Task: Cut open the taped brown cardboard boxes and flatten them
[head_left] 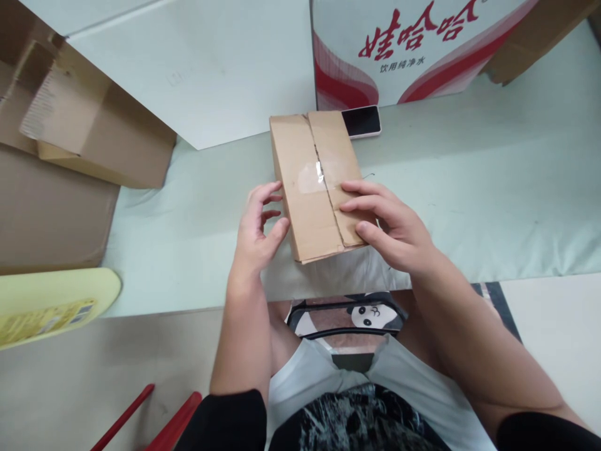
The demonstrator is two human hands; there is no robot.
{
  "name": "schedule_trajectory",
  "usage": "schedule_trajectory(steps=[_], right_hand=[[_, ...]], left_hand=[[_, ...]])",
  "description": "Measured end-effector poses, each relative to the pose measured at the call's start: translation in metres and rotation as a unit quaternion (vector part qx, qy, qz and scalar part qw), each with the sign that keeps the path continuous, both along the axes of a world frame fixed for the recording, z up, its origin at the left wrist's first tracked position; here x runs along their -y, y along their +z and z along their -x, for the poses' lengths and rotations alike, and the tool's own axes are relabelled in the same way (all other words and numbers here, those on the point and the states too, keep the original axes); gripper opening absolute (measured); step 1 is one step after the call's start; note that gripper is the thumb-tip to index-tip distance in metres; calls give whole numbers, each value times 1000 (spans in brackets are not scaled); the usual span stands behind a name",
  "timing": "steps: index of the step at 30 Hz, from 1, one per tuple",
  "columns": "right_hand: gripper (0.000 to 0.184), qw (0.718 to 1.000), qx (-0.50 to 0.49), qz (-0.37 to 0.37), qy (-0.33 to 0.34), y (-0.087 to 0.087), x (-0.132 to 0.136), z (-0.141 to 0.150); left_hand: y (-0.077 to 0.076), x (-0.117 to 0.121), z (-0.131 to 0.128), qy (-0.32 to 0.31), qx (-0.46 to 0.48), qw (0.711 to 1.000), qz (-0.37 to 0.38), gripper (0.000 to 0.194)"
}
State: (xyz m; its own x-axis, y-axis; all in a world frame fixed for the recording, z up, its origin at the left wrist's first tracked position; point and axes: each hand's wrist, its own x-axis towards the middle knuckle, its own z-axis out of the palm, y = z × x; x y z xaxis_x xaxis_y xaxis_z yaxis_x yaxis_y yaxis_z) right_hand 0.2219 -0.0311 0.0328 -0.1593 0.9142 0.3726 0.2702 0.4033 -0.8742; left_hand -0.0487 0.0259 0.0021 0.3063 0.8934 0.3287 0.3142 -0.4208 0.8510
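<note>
Head view: the box [307,222] lies on the table [188,244] between the hands, flaps down, tape [307,177] across the seam ahead of the right fingertips. The left hand [258,235] is curved at its near side, thumb apart from the fingers; whether it presses there, I cannot tell. The right hand [404,235] is spread, fingertips on the top, not clamped. Past it sits the phone [365,121], by the box's far corner. The step looks like steadying the shut box; firmer control calls for even pressure from both sides.
</note>
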Motion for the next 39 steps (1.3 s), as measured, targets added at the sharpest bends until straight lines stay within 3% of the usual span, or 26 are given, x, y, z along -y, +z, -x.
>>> schedule_trajectory(steps=[39], right_hand=[[23, 1000, -3, -11, 0, -5, 0, 6]], left_hand=[[5, -1, -20, 85, 56, 993, 66, 46]])
